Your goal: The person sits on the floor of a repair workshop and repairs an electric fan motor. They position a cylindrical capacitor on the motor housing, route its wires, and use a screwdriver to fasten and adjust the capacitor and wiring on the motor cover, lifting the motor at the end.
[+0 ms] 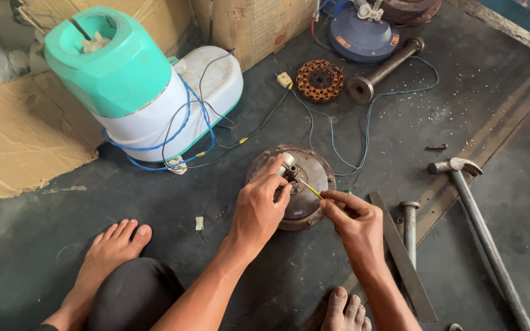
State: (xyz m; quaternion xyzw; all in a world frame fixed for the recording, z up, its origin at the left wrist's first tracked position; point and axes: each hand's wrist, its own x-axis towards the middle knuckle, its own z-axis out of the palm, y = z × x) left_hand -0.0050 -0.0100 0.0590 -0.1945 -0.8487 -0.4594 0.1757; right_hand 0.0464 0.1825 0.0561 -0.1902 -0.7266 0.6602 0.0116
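Two hands work on a round metal motor cover (pixel 305 202): left hand (pixel 259 208) pinches its centre part (pixel 287 160), right hand (pixel 354 220) pinches a screwdriver (pixel 311 190).

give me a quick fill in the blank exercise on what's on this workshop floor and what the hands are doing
1. The right hand holds a slim tool with a ____ tip over the round motor housing.
2. The left hand rests on top of the round motor ____.
3. The hammer lies to the person's ____.
4. The appliance's top part is ____.

Missing words: yellow; housing; right; green
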